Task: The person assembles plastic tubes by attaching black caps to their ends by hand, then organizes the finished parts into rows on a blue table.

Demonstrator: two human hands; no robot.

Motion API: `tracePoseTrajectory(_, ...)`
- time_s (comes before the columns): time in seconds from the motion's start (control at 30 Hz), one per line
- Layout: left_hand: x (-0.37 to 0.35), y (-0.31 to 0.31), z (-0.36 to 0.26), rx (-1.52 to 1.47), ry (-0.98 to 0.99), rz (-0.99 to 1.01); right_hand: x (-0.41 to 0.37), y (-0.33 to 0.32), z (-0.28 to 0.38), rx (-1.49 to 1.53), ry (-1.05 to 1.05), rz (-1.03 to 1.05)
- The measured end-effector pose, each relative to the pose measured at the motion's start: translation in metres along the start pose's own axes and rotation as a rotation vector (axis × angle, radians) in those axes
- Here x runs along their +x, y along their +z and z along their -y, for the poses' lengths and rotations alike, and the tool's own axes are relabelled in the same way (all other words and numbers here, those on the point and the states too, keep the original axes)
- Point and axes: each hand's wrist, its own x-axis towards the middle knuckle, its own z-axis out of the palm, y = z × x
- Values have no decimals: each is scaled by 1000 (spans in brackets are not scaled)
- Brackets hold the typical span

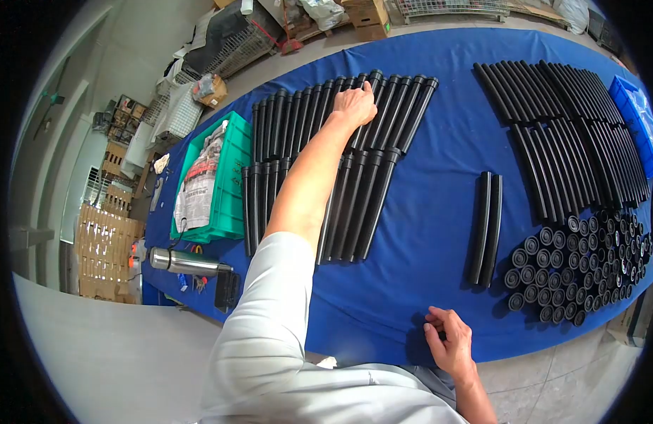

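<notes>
My left hand (355, 107) is stretched far across the table, its fingers curled around the upper part of a capped black tube (375, 75). That tube's head stands slightly beyond its neighbours in the back row of capped tubes (417, 113). A front row of similar tubes (374, 205) lies closer to me, partly hidden by my left forearm. Near the table's front edge, my right hand (451, 342) has its fingers curled in; a small dark patch shows between thumb and fingers, and I cannot tell what it is. Two loose plain black tubes (486, 230) lie beyond it.
Plain tubes (560, 134) lie in rows at the right, with many round black caps (553, 268) below them. A blue bin (641, 124) sits at the far right. At left are a green crate (230, 191) with newspaper, a steel flask (189, 262) and a phone (227, 290).
</notes>
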Motion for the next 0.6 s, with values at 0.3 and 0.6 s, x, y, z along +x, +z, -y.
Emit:
tracePoseTrajectory(0.3,-6,-2,-4,18,-19,13,2,-1,1,-24,-43,-8)
tracePoseTrajectory(0.6,-32,-54,-3,-100,-164,-70,1,2,1,9,-37,-29)
